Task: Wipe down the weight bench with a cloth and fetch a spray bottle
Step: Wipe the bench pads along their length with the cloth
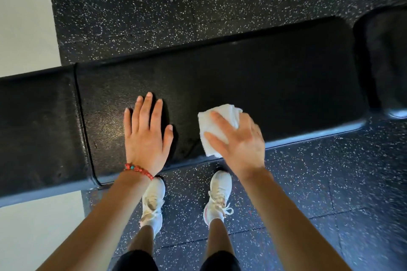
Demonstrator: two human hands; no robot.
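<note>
A long black padded weight bench [275, 86] runs across the view from left to right, with a seam splitting off a second pad [37, 130] at the left. My left hand [144, 136] lies flat on the pad, fingers spread, holding nothing; a red bead bracelet circles its wrist. My right hand [239, 143] presses a folded white cloth [220, 123] onto the bench near its front edge, fingers over the cloth. No spray bottle is in view.
Black rubber floor [176, 2] with white flecks surrounds the bench. My two feet in white shoes [218, 198] stand at the bench's front edge. A pale wall or floor area [24, 15] fills the left side. A dark rounded object [385, 61] sits at the bench's right end.
</note>
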